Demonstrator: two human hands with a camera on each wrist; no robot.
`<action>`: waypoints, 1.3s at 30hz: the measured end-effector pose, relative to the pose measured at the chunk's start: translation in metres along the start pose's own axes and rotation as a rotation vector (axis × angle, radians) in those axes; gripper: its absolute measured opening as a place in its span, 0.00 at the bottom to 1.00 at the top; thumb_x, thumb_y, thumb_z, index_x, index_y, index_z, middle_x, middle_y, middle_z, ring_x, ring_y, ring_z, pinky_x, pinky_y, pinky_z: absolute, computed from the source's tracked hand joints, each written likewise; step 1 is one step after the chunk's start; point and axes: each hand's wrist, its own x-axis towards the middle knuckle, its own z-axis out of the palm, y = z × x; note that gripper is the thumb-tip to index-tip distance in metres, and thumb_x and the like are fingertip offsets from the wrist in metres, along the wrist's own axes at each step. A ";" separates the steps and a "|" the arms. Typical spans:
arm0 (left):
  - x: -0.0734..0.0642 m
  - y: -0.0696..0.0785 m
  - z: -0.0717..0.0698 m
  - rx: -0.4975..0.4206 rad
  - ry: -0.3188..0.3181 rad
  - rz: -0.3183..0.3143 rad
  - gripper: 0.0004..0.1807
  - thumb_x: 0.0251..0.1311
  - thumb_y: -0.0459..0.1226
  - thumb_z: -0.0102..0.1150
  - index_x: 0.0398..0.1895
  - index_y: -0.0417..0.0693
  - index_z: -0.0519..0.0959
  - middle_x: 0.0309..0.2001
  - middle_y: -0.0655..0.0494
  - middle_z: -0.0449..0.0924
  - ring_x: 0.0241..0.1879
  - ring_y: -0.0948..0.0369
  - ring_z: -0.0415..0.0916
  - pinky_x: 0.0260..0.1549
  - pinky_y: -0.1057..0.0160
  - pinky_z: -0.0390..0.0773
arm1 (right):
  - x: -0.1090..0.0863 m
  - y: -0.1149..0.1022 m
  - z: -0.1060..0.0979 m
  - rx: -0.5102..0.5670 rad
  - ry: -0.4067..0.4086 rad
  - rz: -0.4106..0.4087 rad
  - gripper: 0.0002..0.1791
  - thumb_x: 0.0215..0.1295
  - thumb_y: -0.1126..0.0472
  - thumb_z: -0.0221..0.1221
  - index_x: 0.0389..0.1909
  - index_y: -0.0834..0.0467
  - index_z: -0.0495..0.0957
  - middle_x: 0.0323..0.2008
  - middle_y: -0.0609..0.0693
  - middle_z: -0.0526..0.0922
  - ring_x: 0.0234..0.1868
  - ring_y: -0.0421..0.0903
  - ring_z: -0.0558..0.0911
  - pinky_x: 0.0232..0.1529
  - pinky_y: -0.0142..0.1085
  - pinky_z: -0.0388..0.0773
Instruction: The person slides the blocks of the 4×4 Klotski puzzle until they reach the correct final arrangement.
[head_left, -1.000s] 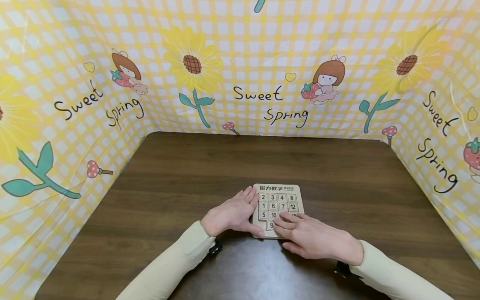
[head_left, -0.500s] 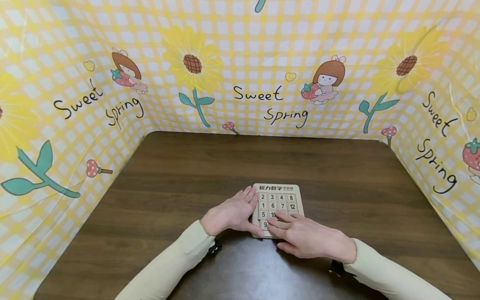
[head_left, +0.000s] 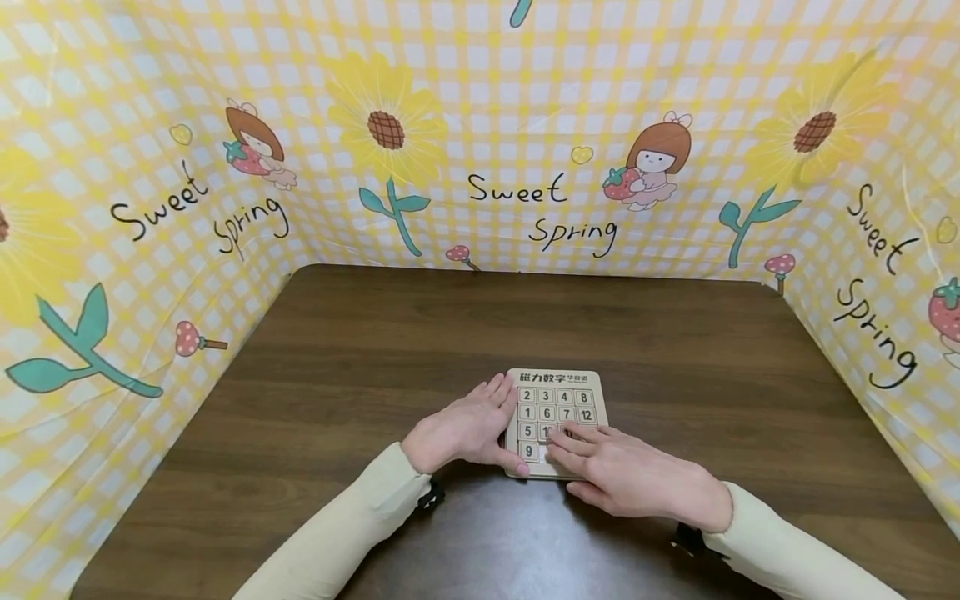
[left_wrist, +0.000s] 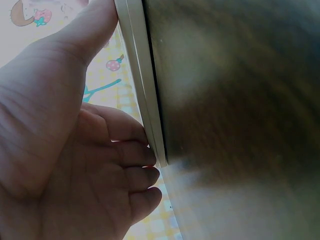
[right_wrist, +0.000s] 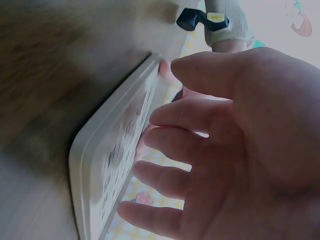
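Observation:
A wooden number sliding puzzle (head_left: pixel 555 377) lies flat on the table. Along its left side rests my left hand (head_left: pixel 468 423), fingers extended at the edge and thumb at the near left corner. In the left wrist view, its fingertips touch the puzzle's side (left_wrist: pixel 142 85). My right hand (head_left: pixel 626 475) reaches over the lower right tiles with fingers outstretched, hiding several of them. The tile marked 9 (head_left: pixel 528 452) sits at the left end of the bottom row, with a bare slot to its right. In the right wrist view, the fingers (right_wrist: pixel 167 180) look fairly straight above the tiles.
The dark wooden table (head_left: pixel 375 333) spreads around the puzzle. A yellow checked cloth (head_left: pixel 480 133) with flowers and lettering stands behind it and along both sides. Each wrist carries a small black device, such as the one on the right (head_left: pixel 686 540).
The 9 tile has slid left into the bottom row's left end. My right hand moved left with it, then back to the right. The left hand has stayed in place.

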 end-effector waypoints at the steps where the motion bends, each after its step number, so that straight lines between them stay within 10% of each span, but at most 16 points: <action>1: 0.000 0.000 0.000 -0.001 -0.001 -0.001 0.64 0.49 0.71 0.59 0.76 0.35 0.51 0.78 0.38 0.44 0.79 0.48 0.41 0.77 0.54 0.49 | -0.003 0.001 0.000 0.002 0.004 0.008 0.29 0.70 0.50 0.56 0.68 0.57 0.70 0.69 0.54 0.72 0.70 0.56 0.69 0.65 0.54 0.72; 39: 0.000 0.000 0.000 -0.020 -0.001 -0.003 0.64 0.48 0.71 0.59 0.76 0.36 0.51 0.78 0.38 0.43 0.79 0.47 0.41 0.77 0.53 0.49 | -0.014 0.000 0.008 0.042 0.001 0.011 0.30 0.69 0.50 0.56 0.69 0.55 0.68 0.70 0.53 0.70 0.71 0.60 0.68 0.62 0.56 0.73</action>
